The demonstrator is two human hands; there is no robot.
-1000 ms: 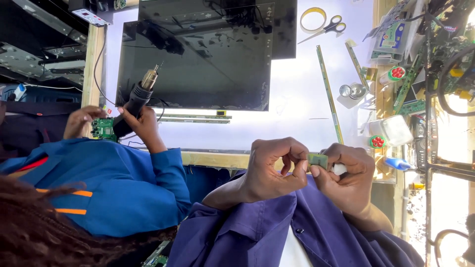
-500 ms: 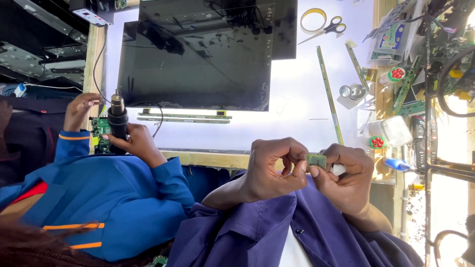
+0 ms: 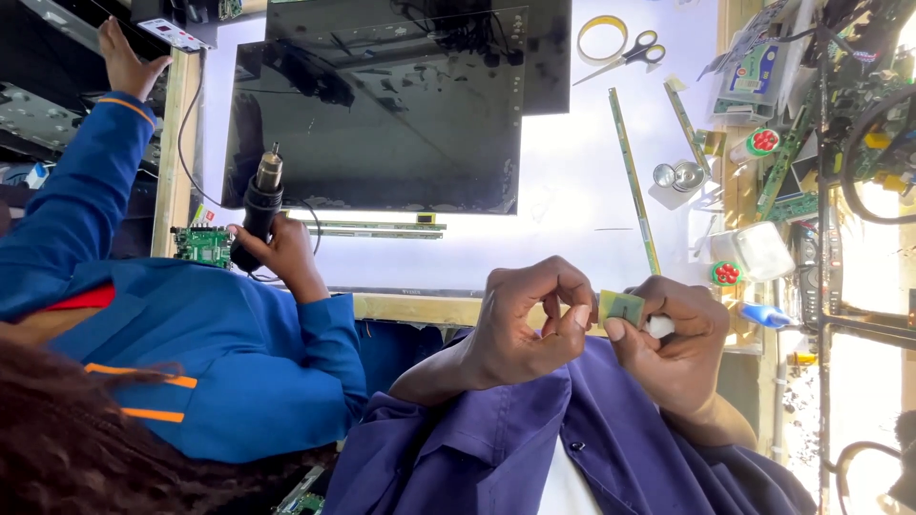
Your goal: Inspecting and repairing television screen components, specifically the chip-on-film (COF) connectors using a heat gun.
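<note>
My left hand and my right hand meet in front of my purple shirt. Between them is a small green circuit board. The left fingertips pinch its left edge, and the right thumb and fingers grip its other side. A small white piece is tucked in my right hand behind the board. Both hands hover just below the wooden edge of the white table.
A co-worker in a blue jacket on the left holds a black hot-air gun beside a green circuit board, the other hand reaching to a shelf. A dark flat screen panel, scissors, a tape roll and cluttered parts lie on the table.
The co-worker's free arm has lifted to the upper-left shelf, and the hot-air gun has shifted right off the board. My hands hold the small board as before.
</note>
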